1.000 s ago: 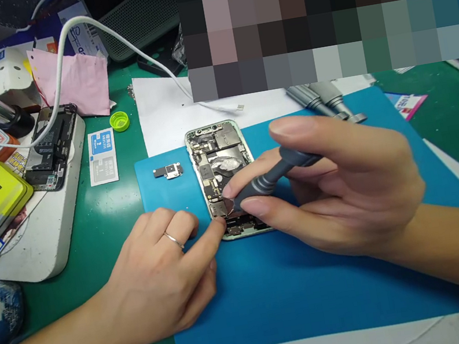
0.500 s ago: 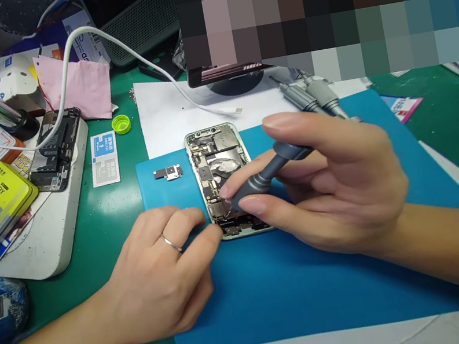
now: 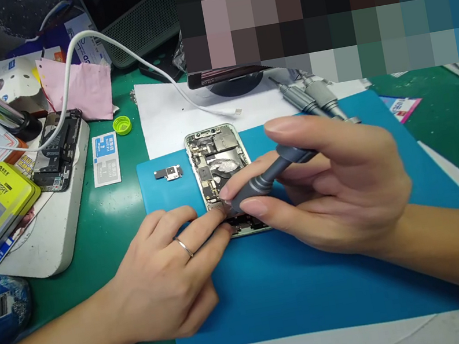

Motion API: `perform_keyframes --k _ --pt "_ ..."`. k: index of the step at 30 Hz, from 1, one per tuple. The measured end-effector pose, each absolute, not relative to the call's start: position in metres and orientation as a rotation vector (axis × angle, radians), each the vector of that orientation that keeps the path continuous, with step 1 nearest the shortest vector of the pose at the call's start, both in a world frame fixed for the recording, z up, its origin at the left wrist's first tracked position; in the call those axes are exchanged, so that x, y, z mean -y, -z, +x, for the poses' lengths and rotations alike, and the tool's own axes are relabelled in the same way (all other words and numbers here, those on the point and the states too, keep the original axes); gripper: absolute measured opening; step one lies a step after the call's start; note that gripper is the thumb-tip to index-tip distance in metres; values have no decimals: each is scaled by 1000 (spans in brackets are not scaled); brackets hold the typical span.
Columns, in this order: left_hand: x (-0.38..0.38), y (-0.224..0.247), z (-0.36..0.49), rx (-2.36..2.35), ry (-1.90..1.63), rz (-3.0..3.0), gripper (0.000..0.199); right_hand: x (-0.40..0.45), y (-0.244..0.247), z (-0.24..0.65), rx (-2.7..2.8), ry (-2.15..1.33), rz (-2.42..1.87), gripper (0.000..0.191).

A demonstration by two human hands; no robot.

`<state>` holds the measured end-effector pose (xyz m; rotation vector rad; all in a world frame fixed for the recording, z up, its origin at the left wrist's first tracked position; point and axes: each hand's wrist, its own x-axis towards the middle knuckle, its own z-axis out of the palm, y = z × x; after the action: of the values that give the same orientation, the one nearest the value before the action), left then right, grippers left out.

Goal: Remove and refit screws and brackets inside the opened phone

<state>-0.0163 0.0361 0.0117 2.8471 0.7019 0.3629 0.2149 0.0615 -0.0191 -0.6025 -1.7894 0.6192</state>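
Observation:
An opened smartphone (image 3: 223,155) lies on the blue mat, its inner boards and metal parts showing. In my right hand (image 3: 346,187) is a grey screwdriver (image 3: 254,188), slanting down to the phone's lower part, with index finger and thumb near its lower end. The screwdriver's tip is hidden. My left hand (image 3: 176,272), with a ring on one finger, lays bent fingertips over the phone's lower left edge; its thumb is out of sight. Left of the phone, a small metal plate with a dark strip (image 3: 169,173) rests on the mat.
Several more screwdrivers (image 3: 308,94) lie behind my right hand. A white cable (image 3: 101,38) arches over the table to the white paper (image 3: 161,110). At left are another opened phone (image 3: 60,153) on a white box, a yellow battery box (image 3: 7,209) and a green cap (image 3: 122,125).
My left hand has shifted right, its fingertips now reaching over the phone's lower inner part. My right hand and the screwdriver have hardly moved.

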Motion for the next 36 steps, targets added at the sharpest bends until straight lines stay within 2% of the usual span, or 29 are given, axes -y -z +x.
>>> perform_keyframes --k 28,36 --pt "-37 -16 -16 -696 -351 2875 43 -65 13 219 1846 -585 -480 79" --pt "-41 -18 -18 -650 -458 2896 39 -62 19 224 1789 -606 -589 80"
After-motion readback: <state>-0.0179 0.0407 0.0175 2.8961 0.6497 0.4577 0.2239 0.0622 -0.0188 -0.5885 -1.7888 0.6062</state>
